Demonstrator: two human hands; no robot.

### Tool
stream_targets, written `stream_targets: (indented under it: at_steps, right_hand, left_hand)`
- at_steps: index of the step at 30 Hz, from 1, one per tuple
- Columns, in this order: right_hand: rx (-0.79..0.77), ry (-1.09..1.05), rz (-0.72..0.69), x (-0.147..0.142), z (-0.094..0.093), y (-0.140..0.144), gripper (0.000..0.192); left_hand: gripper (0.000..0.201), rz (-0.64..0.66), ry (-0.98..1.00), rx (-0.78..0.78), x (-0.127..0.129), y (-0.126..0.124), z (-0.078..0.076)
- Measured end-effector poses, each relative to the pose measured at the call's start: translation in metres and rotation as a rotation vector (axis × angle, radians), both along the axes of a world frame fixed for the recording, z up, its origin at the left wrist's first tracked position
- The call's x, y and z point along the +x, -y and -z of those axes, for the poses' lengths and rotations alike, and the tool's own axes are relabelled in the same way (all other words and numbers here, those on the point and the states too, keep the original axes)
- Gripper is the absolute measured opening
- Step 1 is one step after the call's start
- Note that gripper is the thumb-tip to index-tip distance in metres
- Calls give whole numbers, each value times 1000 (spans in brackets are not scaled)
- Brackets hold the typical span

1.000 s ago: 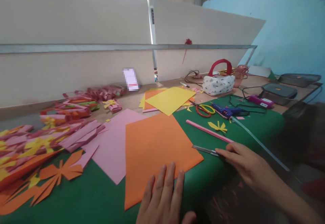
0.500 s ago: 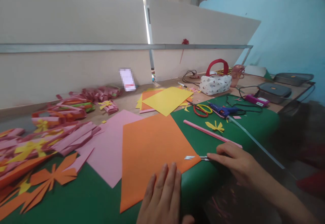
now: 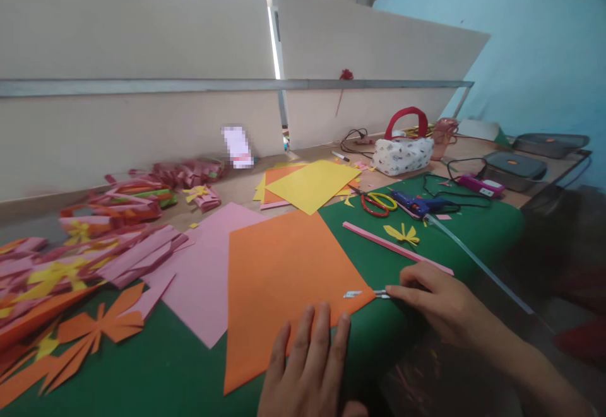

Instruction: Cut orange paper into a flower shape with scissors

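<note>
My left hand [image 3: 307, 366] lies flat with fingers spread on the near edge of an orange paper sheet [image 3: 279, 272]. At the sheet's right corner, my right hand [image 3: 433, 300] pinches a slim silvery metal tool [image 3: 381, 294]. Two thin bars of it show beside my fingertips, and a flat bright part lies over the orange paper; its exact kind I cannot make out. Partly under the orange sheet is a pink sheet [image 3: 203, 278]. A folded pink strip [image 3: 395, 248] and a yellow paper cutout [image 3: 401, 234] lie beyond my right hand.
Pink paper pieces [image 3: 142, 253] and orange cutouts [image 3: 99, 328] crowd the left. Yellow sheets [image 3: 315, 185], scissors [image 3: 379, 202] and a blue glue gun [image 3: 416, 204] with a long glue stick lie behind. A white pouch [image 3: 402, 155] stands farther back. The green table cover [image 3: 151, 366] curves down in front.
My left hand's fingers have spread slightly, the index finger shifting right on the orange sheet. My right hand stays at the corner with the metal tool, almost unmoved.
</note>
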State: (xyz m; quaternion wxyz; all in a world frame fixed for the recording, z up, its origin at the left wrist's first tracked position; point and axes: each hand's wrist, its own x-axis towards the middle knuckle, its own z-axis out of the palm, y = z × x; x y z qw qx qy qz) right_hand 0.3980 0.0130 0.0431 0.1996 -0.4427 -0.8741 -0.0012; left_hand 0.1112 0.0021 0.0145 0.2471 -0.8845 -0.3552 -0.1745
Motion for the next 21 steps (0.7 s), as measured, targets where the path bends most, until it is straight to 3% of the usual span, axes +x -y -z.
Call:
stream_targets:
  at_steps: [9,21]
  right_hand:
    - [-24,-109,77,-2,-5,4,31]
    - [-24,-59,-4,6,-3,4,35]
  left_hand:
    - [56,-14,-10,-23,2,0,1]
    - [60,-14,7,-33,2,1,-1]
